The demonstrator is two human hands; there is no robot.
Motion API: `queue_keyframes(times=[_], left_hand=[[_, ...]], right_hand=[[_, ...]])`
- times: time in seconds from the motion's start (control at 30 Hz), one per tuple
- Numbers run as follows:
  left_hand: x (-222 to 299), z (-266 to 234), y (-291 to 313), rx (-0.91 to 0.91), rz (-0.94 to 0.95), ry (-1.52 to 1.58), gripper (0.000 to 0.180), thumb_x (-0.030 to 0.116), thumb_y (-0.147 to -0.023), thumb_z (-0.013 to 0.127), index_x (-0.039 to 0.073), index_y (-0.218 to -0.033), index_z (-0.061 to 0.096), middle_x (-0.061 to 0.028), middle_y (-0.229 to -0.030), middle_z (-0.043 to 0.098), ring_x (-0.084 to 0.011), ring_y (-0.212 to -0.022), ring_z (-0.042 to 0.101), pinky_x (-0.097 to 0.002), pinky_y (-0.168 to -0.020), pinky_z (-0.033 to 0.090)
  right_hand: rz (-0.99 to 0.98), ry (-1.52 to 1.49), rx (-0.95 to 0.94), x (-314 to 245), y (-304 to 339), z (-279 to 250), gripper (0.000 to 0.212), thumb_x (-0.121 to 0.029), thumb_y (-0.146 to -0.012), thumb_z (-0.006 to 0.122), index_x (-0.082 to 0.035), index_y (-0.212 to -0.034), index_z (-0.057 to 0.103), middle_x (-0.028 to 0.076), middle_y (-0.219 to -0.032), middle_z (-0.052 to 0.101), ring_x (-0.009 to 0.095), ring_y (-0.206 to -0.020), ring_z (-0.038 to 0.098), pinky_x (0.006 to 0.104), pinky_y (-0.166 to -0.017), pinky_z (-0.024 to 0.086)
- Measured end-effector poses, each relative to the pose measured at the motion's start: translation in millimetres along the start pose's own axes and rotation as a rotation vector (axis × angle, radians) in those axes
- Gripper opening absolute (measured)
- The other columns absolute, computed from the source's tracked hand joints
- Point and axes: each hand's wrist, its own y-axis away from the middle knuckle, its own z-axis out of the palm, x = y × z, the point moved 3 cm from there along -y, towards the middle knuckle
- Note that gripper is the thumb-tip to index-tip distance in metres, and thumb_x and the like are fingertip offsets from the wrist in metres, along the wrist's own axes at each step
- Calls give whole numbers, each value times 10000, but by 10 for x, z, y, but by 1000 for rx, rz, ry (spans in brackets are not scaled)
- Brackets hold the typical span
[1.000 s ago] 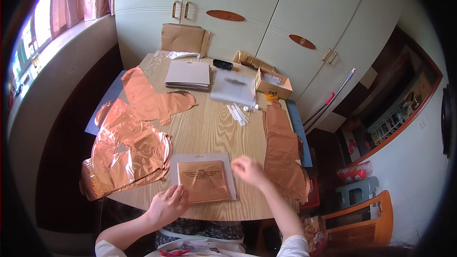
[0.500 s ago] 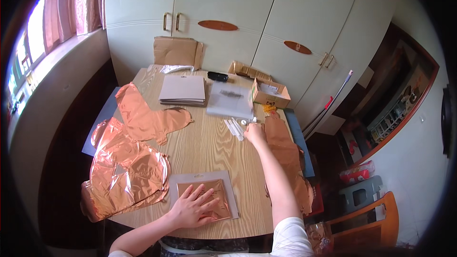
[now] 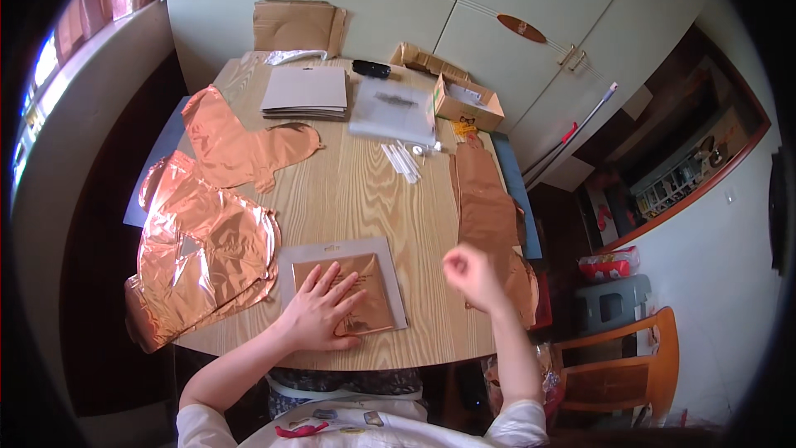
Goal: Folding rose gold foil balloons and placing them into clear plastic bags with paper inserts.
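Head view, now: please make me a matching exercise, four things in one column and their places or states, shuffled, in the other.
1. Left hand
2. Right hand
3. White sticks
4. Grey card stack

A. Left of the clear plastic sheets
B. Spread over the copper packet
C. Lying just on the near side of the clear plastic sheets
D. Curled, by the copper foil at the right

Pairs: 1-B; 2-D; 3-C; 4-A
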Motion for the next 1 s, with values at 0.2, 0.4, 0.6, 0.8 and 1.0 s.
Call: queue_keyframes(times=[0.2, 0.4, 0.6, 0.8, 1.0], left_hand=[[14, 44, -58, -10, 31, -43, 720, 579, -799, 519, 135, -1362, 454, -168, -1450, 357, -441, -1369, 230, -571, -1111, 149], [25, 54, -46, -22, 17, -75, 699, 577, -821, 493, 133, -1360, 455, -165, -1453, 354, -439, -1368, 233, -569, -1110, 154], [86, -5, -41, -2, 71, -71, 583, 596, -848, 475, 296, -1348, 476, -134, -1446, 376, -435, -1363, 248, -594, -1099, 150], [139, 54, -33, -7, 116, -111, 437, 562, -880, 473, 414, -1288, 522, -40, -1436, 412, -410, -1363, 269, -638, -1075, 149], [128, 34, -23, -20, 105, -60, 456, 519, -876, 513, 354, -1301, 525, -48, -1447, 399, -412, -1376, 236, -631, -1090, 120]], right_hand=[[-120, 195, -92, -288, 1323, 438, 190, -27, -757, 638, -109, -928, 648, 74, -747, 582, 206, -604, 610, 313, -542, 503], [-114, 238, 95, -72, 1473, 659, 155, -10, -737, 639, -89, -870, 630, 74, -728, 566, 240, -580, 604, 335, -525, 502], [-108, 305, 265, -96, 1432, 791, 141, -19, -749, 639, -81, -871, 608, 87, -734, 576, 267, -586, 609, 360, -517, 501], [-156, 576, 346, -99, 1218, 1083, 142, -126, -805, 630, -101, -939, 590, 86, -736, 585, 289, -601, 616, 372, -531, 527], [-279, 431, 0, -194, 1060, 820, 251, -143, -780, 692, -105, -1023, 641, 66, -870, 611, 224, -773, 626, 349, -659, 535]])
